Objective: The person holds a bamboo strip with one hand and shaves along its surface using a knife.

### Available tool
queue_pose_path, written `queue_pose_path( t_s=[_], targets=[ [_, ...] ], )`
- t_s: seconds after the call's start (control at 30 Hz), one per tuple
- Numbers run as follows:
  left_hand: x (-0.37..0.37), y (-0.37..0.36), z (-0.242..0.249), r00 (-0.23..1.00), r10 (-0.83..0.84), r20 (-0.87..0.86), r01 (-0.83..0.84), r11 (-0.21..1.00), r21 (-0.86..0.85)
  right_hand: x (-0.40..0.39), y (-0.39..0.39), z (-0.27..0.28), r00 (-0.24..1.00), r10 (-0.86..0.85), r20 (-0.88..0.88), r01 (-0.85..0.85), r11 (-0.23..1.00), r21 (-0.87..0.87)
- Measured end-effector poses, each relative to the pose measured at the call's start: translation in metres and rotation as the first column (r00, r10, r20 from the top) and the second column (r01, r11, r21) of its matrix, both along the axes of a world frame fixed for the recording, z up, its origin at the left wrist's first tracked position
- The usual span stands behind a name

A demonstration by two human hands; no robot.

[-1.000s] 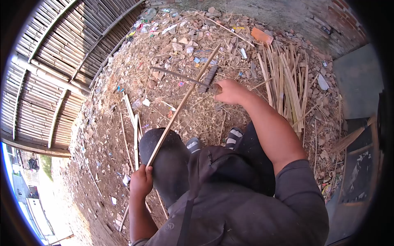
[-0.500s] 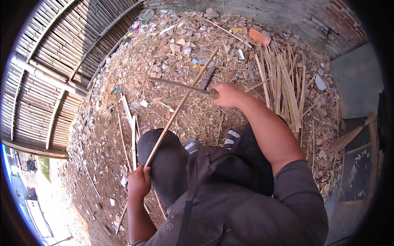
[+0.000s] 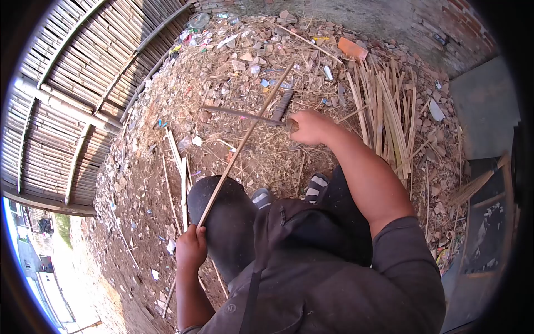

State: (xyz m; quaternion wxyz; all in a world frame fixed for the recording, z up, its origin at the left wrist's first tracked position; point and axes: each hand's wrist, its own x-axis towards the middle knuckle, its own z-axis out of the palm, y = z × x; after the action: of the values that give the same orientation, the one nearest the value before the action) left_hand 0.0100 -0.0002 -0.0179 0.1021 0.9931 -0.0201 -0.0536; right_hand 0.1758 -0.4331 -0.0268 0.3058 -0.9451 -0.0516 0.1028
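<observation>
A long thin bamboo strip [image 3: 238,149] runs from beside my knee up and to the right. My left hand [image 3: 191,246] is closed around its lower end. My right hand [image 3: 309,127] is wrapped round the handle of a long dark blade [image 3: 238,113], whose edge crosses the strip in its upper half. The blade points left, and the handle is mostly hidden by my fingers. Just behind the crossing, a dark ridged cylindrical object [image 3: 282,105] lies on the ground.
A pile of split bamboo strips [image 3: 385,114] lies at the right, below an orange brick piece [image 3: 352,49]. More strips [image 3: 183,189] lie left of my knee. Rubble and litter cover the ground. A bamboo fence [image 3: 72,106] stands at the left, and a brick wall [image 3: 400,25] behind.
The bamboo strip has turned slightly in my left hand, and its face looks narrower and darker. Both hands stay nearly where they were; the whole view has shifted slightly.
</observation>
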Motion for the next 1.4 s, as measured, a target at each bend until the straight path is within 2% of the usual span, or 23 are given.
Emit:
queue_pose_path(
  t_s=[0.03,0.13,0.17,0.27,0.37,0.47,0.5,0.6,0.63,0.73,0.87,0.9,1.0,1.03,1.13,1.17,1.27,1.37,1.4],
  targets=[
    [0.0,-0.003,0.003,1.0,-0.002,-0.01,0.002,1.0,0.008,-0.005,0.007,0.002,0.991,0.133,-0.023,-0.134,0.987,-0.087],
    [0.003,-0.009,0.01,1.0,-0.014,-0.027,0.014,1.0,0.02,-0.023,0.03,0.015,0.931,0.354,-0.085,-0.364,0.906,-0.215],
    [0.003,-0.008,0.01,1.0,-0.016,-0.023,0.016,1.0,0.017,-0.021,0.029,0.007,0.927,0.372,-0.035,-0.371,0.904,-0.211],
    [-0.001,-0.003,0.003,1.0,0.012,-0.002,-0.012,1.0,0.008,0.004,-0.001,-0.008,0.964,0.258,-0.073,-0.261,0.964,-0.048],
    [0.002,-0.001,0.0,1.0,0.017,0.007,-0.018,1.0,0.015,0.023,-0.025,-0.024,0.995,-0.088,-0.055,0.092,0.992,0.081],
    [0.005,-0.002,0.002,1.0,0.01,-0.013,-0.01,0.999,0.035,0.014,-0.014,-0.022,0.995,-0.051,0.082,0.052,0.999,-0.011],
    [0.005,-0.003,0.004,1.0,0.01,-0.023,-0.009,0.999,0.04,0.004,-0.004,-0.003,0.998,-0.017,-0.055,0.017,1.0,-0.016],
    [0.004,-0.01,0.014,1.0,-0.004,-0.028,0.005,1.0,0.027,-0.014,0.023,0.0,0.96,0.281,-0.011,-0.279,0.946,-0.163],
    [0.004,-0.009,0.013,1.0,-0.001,-0.025,0.003,0.999,0.053,-0.02,0.027,0.004,0.941,0.337,0.033,-0.324,0.925,-0.198],
    [0.003,-0.002,0.002,1.0,0.0,0.01,0.0,1.0,0.001,-0.006,0.015,-0.002,0.949,0.309,-0.064,-0.314,0.945,-0.089],
    [0.003,0.001,-0.004,0.999,0.02,0.026,-0.021,1.0,0.019,0.017,-0.011,-0.02,0.999,-0.018,0.031,0.017,1.0,0.015],
    [0.002,0.0,-0.003,1.0,0.02,0.024,-0.02,0.999,0.024,0.013,-0.01,-0.012,1.0,-0.025,0.012,0.024,0.999,0.043],
    [0.004,-0.005,0.003,1.0,0.016,0.018,-0.017,0.999,0.038,0.003,0.002,-0.011,0.998,0.056,0.007,-0.055,0.997,-0.052],
    [0.003,-0.008,0.005,1.0,0.015,0.012,-0.015,0.999,0.043,-0.009,0.009,-0.002,0.994,0.11,0.013,-0.109,0.993,-0.051],
    [0.006,-0.009,0.011,1.0,-0.006,-0.012,0.007,0.996,0.091,-0.018,0.026,0.005,0.938,0.345,-0.025,-0.341,0.91,-0.234],
    [0.007,-0.008,0.01,1.0,-0.013,0.004,0.013,0.997,0.073,-0.02,0.027,0.008,0.944,0.327,-0.033,-0.325,0.916,-0.233],
    [0.002,-0.001,0.0,1.0,-0.001,0.022,0.0,0.999,0.048,0.002,0.001,-0.006,0.979,0.202,0.001,-0.202,0.978,-0.041],
    [0.005,-0.002,-0.001,1.0,0.021,0.023,-0.023,0.997,0.077,0.026,-0.024,-0.027,0.991,-0.125,-0.046,0.13,0.986,0.104],
    [0.005,-0.002,0.001,1.0,0.022,0.018,-0.023,0.997,0.078,0.024,-0.022,-0.022,0.993,-0.114,-0.038,0.117,0.991,0.072]
  ],
)
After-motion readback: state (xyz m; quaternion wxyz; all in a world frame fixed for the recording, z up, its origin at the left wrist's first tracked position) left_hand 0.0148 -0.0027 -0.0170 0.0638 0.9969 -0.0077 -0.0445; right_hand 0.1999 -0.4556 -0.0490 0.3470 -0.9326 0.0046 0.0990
